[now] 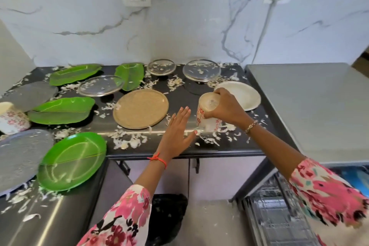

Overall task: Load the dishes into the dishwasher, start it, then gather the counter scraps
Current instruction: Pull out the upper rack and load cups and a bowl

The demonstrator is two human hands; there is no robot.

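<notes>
The right hand (223,109) clasps an upturned white floral paper cup (207,113) just right of the round tan woven plate (140,108); the left hand (175,130), fingers spread, hovers beside it. Loading seems in hand; next, carry the cup down to the open dishwasher rack (277,217).

Scraps (127,142) litter the counter (179,124) among plates; dishwasher rack (273,219) seemingly lower right.

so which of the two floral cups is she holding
The floral cup by the white plate, gripped upside down in her right hand. The other floral cup sits untouched at the counter's far left edge.
</notes>
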